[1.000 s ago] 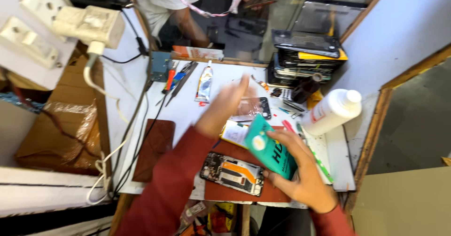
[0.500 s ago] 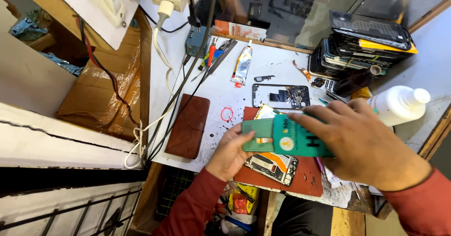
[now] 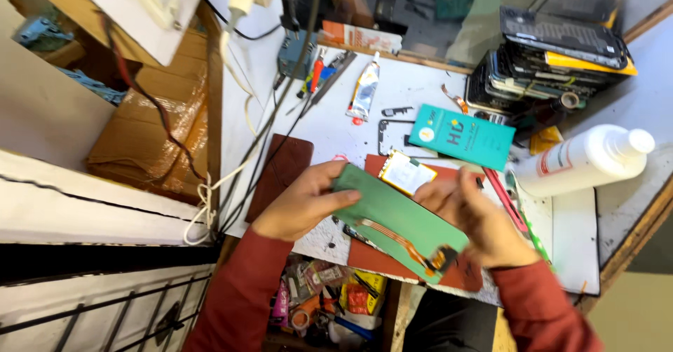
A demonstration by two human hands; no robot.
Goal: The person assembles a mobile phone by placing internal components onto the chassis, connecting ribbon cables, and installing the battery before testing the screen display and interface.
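Both my hands hold a flat green phone panel (image 3: pixel 396 219) with an orange flex ribbon and a small connector on it, over the front of the white bench (image 3: pixel 420 92). My left hand (image 3: pixel 305 201) grips its left end with the thumb on top. My right hand (image 3: pixel 477 219) holds its right end. Just behind the panel lies a pale rectangular part with a yellow rim (image 3: pixel 406 173). A teal card package (image 3: pixel 461 136) lies flat on the bench beyond it. A red-brown mat (image 3: pixel 364 257) lies under the panel.
A white bottle (image 3: pixel 585 159) lies on its side at the right. A stack of phones (image 3: pixel 554 54) sits at the back right. A glue tube (image 3: pixel 364 92), screwdrivers (image 3: pixel 317 75), a brown wallet-like pad (image 3: pixel 280 173) and cables (image 3: pixel 238 177) lie on the left. A cluttered drawer (image 3: pixel 329 299) shows below.
The teal card package left my hands and now lies on the bench behind them. Both hands now hold the green panel, lower and nearer the front edge.
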